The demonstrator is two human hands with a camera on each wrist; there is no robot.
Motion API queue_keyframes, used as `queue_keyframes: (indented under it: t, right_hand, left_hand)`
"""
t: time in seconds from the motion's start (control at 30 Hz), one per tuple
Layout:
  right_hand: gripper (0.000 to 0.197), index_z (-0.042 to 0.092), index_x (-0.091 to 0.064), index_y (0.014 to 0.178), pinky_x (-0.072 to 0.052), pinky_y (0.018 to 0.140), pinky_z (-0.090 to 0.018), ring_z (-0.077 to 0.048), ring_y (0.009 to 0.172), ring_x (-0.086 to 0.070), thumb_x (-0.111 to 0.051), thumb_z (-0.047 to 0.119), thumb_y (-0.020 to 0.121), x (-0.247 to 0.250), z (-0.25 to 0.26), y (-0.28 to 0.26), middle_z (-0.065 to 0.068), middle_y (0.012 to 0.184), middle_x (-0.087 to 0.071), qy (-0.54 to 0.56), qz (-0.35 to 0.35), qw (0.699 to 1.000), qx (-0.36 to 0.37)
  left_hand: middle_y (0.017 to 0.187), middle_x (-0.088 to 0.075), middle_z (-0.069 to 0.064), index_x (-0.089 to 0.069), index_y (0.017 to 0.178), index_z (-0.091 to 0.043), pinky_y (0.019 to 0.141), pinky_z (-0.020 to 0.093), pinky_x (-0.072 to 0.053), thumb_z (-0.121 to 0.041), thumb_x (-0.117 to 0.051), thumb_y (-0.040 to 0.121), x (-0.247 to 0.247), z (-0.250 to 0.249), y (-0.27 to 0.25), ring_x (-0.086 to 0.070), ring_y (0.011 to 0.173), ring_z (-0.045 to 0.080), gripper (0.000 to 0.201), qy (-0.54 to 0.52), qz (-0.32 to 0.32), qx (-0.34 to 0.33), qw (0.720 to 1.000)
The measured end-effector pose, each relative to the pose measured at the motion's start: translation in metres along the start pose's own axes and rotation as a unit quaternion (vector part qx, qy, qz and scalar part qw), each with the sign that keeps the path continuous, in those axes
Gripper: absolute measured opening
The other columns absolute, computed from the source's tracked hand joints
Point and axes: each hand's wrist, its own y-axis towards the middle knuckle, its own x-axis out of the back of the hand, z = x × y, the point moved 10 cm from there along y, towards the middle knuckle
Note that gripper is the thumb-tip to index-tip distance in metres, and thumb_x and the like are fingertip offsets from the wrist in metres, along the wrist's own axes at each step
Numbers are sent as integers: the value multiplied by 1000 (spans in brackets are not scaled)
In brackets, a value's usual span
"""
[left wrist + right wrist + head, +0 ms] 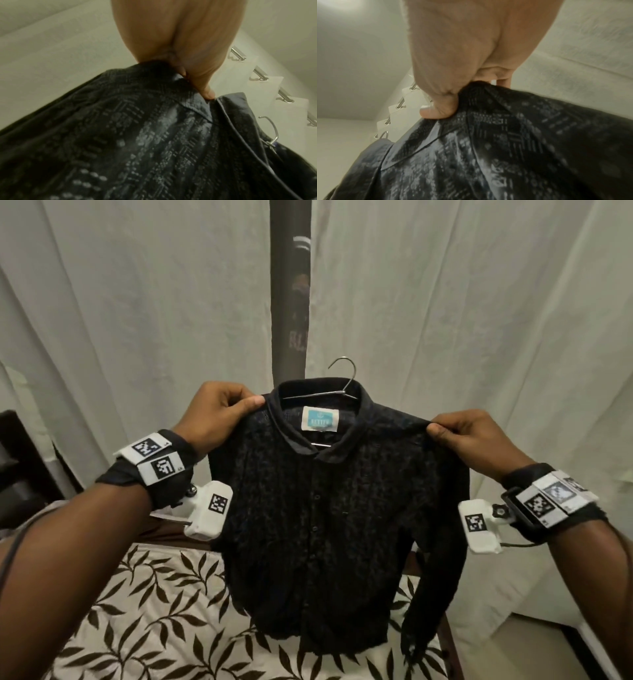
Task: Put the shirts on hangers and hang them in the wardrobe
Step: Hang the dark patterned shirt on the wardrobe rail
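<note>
shirt (329, 508) hangs between both grips on a wire hanger (337, 386), left hand (214, 414) pinching one shoulder, right hand (474, 440) pinching the other, hem dangling over the leaf-print bed (144, 618).

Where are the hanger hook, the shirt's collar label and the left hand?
hanger hook (346, 371), head view, top curve of wire.
collar label (320, 419), head view, label centre.
left hand (215, 412), head view, back of hand.
</note>
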Motion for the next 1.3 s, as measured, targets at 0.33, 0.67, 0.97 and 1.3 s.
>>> queue_keyframes:
  t: [0.33, 0.67, 0.97, 1.3]
  right_hand:
    - [41, 3, -55, 73, -34, 58, -22, -3, 61, -44, -48, 34, 101, -36, 18, -46, 6, 65, -47, -63, 29, 997, -33]
    - [30, 36, -68, 83, -41, 61, -19, 0, 66, -54, -47, 54, 96, 40, 56, -185, 4, 69, -61, -121, -168, 970, -125]
    - [47, 57, -70, 75, -39, 57, -11, 7, 59, -54, -53, 20, 99, 133, 99, -369, 22, 62, -63, -185, -303, 900, -253]
    - [29, 34, -68, 76, -37, 62, -28, -14, 68, -50, -59, 18, 99, 257, 94, -562, -21, 74, -65, -291, -386, 793, -371]
  left_hand:
    - [65, -69, -6, -71, 72, -13, 59, 22, -50, -20, -68, 93, -10, 26, -4, -58, 61, 5, 22, -62, 33, 3, 997]
    - [100, -77, -1, -74, 103, -15, 76, 20, -58, -18, -79, 74, -104, 62, -34, -71, 87, 8, 29, -171, 241, 40, 955]
    - [88, -78, -7, -78, 91, -24, 82, 40, -59, -41, -81, 69, -256, 99, -118, -74, 87, 15, 28, -54, 405, 46, 912]
    - [91, -72, -11, -64, 95, -37, 75, 31, -50, -39, -73, 85, -445, 50, -300, -66, 86, 9, 14, 97, 540, 11, 836]
